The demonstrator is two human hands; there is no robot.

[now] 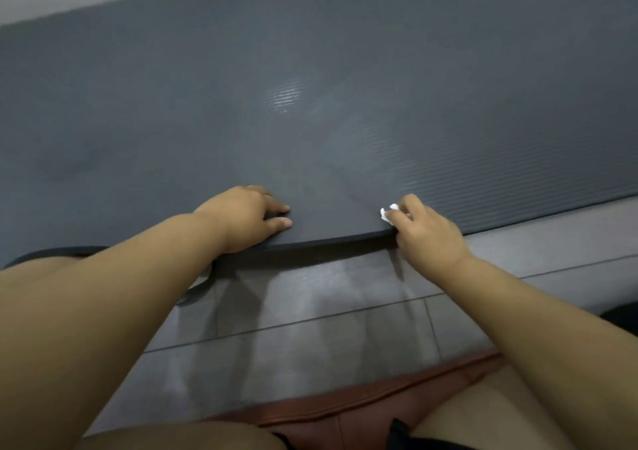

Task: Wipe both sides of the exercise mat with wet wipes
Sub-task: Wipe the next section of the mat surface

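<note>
Bare legs (483,408) and a reddish cushion (362,401) sit lowest in view, with grey tile floor (310,311) ahead of them.

Left hand (245,218) grips the near long edge of the exercise mat (310,87). Fingers lie on top; what's under the edge is hidden. Right hand (428,235) is curled over the same edge and pinches a wadded wet wipe (388,213) against it.

Between the two grips the edge arches clear of the floor, with shadow beneath. Outward of each grip it drops back to the tiles. Likely reason: two-point hold to raise the long side, either to turn the mat or to reach its underside.

Mat lies ribbed face up. Its long axis runs crosswise to the person, left to right, past both frame edges, and the ribs follow that axis.
</note>
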